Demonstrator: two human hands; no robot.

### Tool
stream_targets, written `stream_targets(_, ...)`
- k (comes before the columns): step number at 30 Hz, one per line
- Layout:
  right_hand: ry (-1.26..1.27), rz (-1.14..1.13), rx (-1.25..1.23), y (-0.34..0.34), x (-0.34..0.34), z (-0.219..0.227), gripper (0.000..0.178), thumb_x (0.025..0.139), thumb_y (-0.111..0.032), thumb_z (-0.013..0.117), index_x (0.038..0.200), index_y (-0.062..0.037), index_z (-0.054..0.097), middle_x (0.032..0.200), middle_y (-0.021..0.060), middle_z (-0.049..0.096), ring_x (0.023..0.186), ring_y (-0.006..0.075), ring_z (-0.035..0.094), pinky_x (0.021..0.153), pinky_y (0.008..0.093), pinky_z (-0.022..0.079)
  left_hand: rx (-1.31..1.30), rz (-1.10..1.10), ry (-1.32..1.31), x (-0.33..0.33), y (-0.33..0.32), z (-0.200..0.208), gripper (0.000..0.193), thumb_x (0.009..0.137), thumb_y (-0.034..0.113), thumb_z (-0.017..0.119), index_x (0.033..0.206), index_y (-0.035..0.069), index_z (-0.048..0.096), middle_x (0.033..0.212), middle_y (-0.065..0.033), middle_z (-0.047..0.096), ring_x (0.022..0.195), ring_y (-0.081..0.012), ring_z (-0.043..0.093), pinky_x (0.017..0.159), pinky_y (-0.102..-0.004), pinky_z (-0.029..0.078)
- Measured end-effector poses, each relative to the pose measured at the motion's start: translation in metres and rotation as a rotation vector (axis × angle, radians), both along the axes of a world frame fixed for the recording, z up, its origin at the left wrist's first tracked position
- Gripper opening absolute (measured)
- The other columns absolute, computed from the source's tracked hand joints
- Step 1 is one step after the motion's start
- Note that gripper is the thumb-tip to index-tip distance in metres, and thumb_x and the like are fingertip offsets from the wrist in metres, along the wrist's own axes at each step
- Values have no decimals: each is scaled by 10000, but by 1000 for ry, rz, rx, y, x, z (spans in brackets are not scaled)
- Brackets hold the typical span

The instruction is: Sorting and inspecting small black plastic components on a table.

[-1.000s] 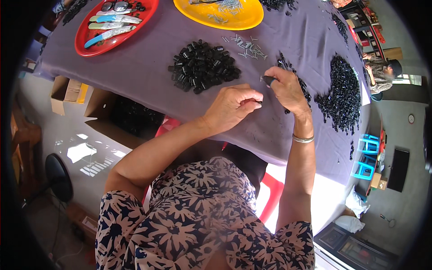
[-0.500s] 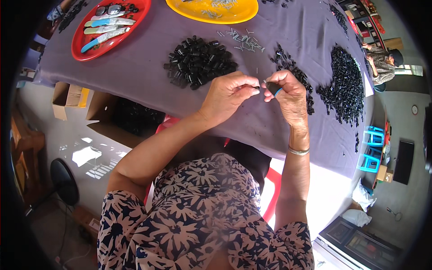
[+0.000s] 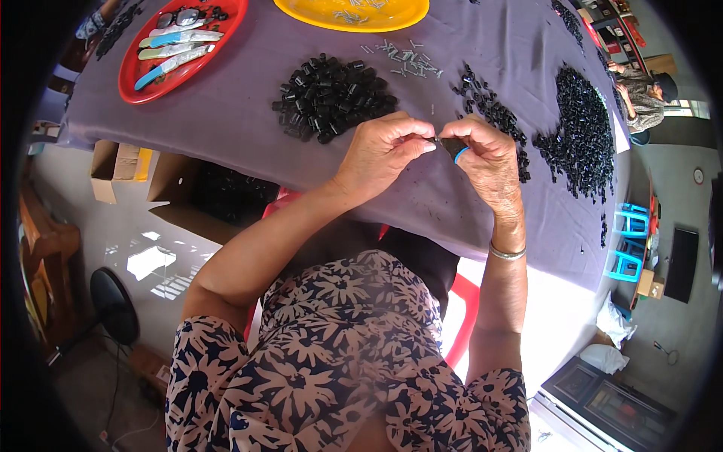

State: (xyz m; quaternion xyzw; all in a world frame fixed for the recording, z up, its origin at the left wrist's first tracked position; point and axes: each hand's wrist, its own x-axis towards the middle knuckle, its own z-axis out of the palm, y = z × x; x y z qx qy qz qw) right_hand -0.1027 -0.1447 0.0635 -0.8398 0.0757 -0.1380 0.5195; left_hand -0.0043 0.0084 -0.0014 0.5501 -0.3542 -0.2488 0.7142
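Observation:
My left hand [image 3: 388, 151] is closed in a pinch, its fingertips round a tiny dark piece [image 3: 432, 140] that they mostly hide. Facing it, my right hand [image 3: 486, 154] has its fingers curled and pressed together, tips meeting those of the left. A dark cover with a blue edge [image 3: 453, 147] sits where the right thumb is, seemingly worn on it. Whatever the right fingertips pinch is hidden. Beyond my left hand lies a heap of black plastic pieces [image 3: 331, 98]. Small silvery pins [image 3: 410, 60] are scattered past it, and one lone pin [image 3: 432, 109] lies above the fingertips.
Smaller black parts form a pile [image 3: 489, 109] and a larger one [image 3: 576, 135] on the right. A red tray [image 3: 132, 94] holds blue and white-handled tools; a yellow tray [image 3: 361, 27] holds pins. Below the cloth's left edge stands a cardboard box [image 3: 169, 177]. Another person [image 3: 644, 98] is at far right.
My right hand has closed in on the left, so the fingertips now meet where a narrow gap was. The whole view has shifted slightly.

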Motion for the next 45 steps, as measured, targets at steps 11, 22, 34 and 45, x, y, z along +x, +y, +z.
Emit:
stream_targets(11, 42, 134, -563, 14, 9, 36, 290, 628, 127, 565, 874, -10, 634, 697, 53, 507, 590, 160, 486, 553, 277, 399, 64, 28, -115, 0, 1, 1, 106, 850, -1, 679, 951, -24, 657, 833, 8, 585, 754, -38, 524, 674, -205, 455)
stream_targets(22, 131, 239, -470, 4, 17, 36, 362, 648, 157, 476, 947, 0, 610, 769, 58, 592, 699, 143, 574, 654, 268, 469, 25, 20, -40, 1, -1, -1, 116, 836, 18, 679, 940, -27, 657, 812, -19, 591, 711, -66, 522, 652, -222, 447)
stream_targets(34, 52, 28, 119, -3, -11, 0, 228, 863, 58, 614, 1083, 6, 586, 968, 22, 604, 900, 95, 588, 808, 232, 478, -68, 45, 9, -1, -4, -2, 117, 842, 39, 683, 936, -27, 657, 799, -22, 614, 698, -56, 540, 631, -221, 459)
stream_targets(45, -117, -136, -86, 21, 1, -18, 179, 801, 152, 539, 910, 22, 598, 821, -5, 582, 743, 72, 556, 671, 218, 465, -14, 49, -70, 2, -4, -5, 123, 823, 20, 685, 935, -12, 647, 783, -19, 579, 682, -61, 505, 616, -224, 431)
